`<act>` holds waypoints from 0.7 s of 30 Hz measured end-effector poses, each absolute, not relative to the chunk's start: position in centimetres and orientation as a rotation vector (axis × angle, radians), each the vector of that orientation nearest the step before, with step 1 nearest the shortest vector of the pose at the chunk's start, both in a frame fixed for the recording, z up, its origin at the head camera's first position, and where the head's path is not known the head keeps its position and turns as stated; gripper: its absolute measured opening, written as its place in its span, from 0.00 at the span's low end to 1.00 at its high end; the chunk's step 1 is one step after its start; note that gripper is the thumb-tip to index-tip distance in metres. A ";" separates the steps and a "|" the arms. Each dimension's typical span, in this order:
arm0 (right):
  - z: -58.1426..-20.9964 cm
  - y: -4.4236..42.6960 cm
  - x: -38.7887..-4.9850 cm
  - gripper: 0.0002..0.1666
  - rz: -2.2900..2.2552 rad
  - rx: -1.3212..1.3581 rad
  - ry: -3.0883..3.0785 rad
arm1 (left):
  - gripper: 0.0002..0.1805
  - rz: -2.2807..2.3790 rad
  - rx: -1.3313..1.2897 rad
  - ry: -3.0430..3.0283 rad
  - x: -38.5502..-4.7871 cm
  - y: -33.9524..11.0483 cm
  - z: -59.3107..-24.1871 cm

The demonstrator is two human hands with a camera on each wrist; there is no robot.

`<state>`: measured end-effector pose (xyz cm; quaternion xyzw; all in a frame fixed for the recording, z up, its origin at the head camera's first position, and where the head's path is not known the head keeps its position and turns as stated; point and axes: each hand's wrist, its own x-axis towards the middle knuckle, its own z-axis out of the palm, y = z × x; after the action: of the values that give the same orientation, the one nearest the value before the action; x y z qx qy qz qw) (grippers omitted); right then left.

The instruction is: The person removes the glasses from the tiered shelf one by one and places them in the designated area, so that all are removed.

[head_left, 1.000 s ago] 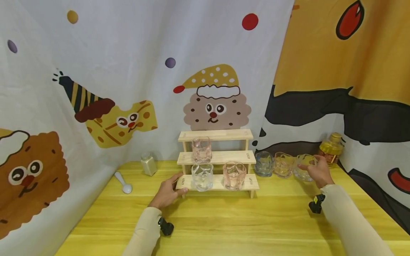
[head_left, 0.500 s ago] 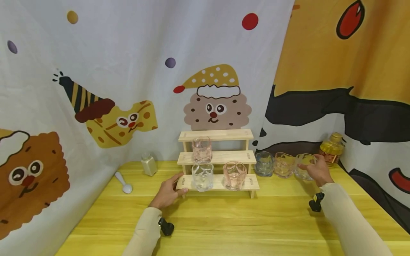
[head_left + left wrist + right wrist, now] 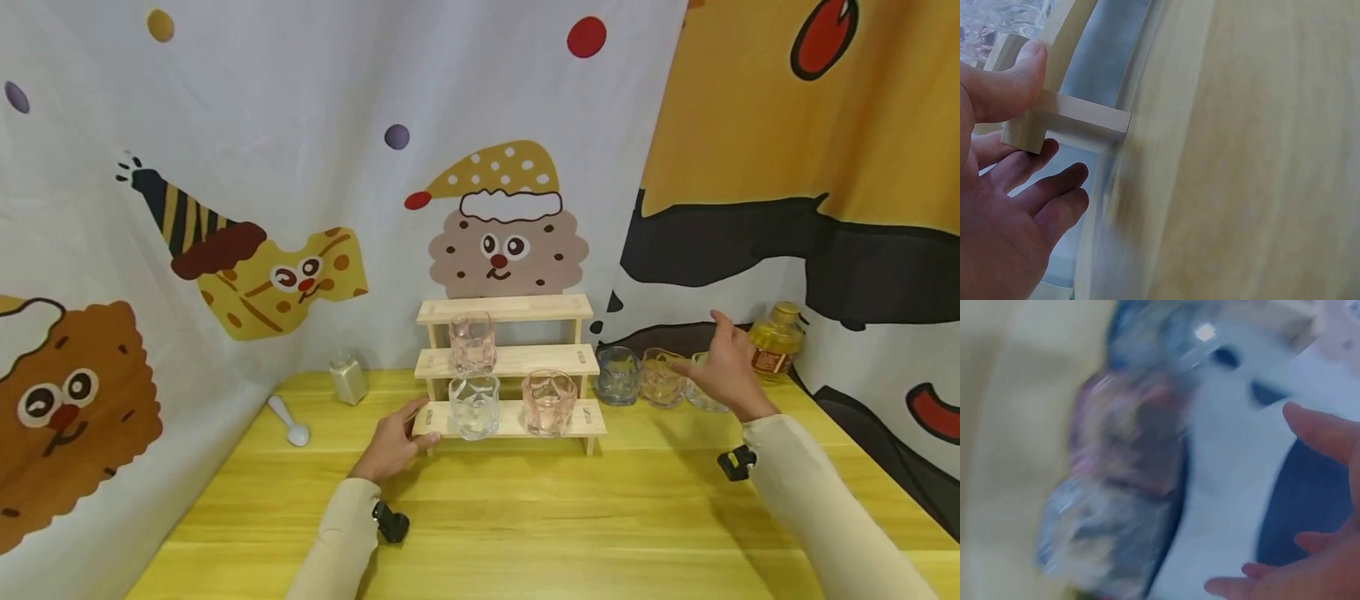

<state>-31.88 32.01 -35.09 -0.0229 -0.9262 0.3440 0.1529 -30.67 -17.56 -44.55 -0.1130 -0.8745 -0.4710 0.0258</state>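
Shelf [image 3: 525,360] mid-frame is plain pale wood, three steps; left hand [image 3: 392,443] pinches its bottom end, right hand [image 3: 726,373] is empty, fingers [image 3: 722,328] spread.

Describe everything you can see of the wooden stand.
The wooden stand is pale, seemingly unpainted, with three stepped shelves on straight legs. It sits upright on the yellow table, before the patterned cloth. The left hand grips the lowest shelf's left end. That shelf bears a clear glass and a pink glass; a second pink glass stands on the middle shelf, left of centre.
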 end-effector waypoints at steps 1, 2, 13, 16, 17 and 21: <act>-34.6 31.2 -31.7 0.66 0.987 -0.031 -2.653 | 0.37 -1.454 -0.351 -2.703 -30.7 -17.6 -44.5; -34.1 30.4 -31.6 0.65 0.991 0.001 -2.653 | 0.37 -1.451 -0.355 -2.703 -30.7 -17.6 -44.5; -31.5 22.6 -31.5 0.56 1.196 0.252 -2.626 | 0.38 -1.422 -0.354 -2.725 -30.9 -17.8 -44.4; -31.6 20.9 -31.9 0.53 1.264 0.281 -2.607 | 0.38 -1.419 -0.364 -2.723 -31.0 -17.8 -44.4; -31.7 20.3 -32.0 0.51 1.269 0.288 -2.599 | 0.38 -1.421 -0.371 -2.723 -31.0 -17.7 -44.4; -32.0 17.5 -32.5 0.43 1.319 0.326 -2.492 | 0.37 -1.403 -0.372 -2.722 -30.8 -17.7 -44.5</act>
<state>-32.48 17.55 -32.02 0.1136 -0.8679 0.4594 0.1511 -30.81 -17.67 -44.46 -0.1207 -0.8820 -0.4546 0.0285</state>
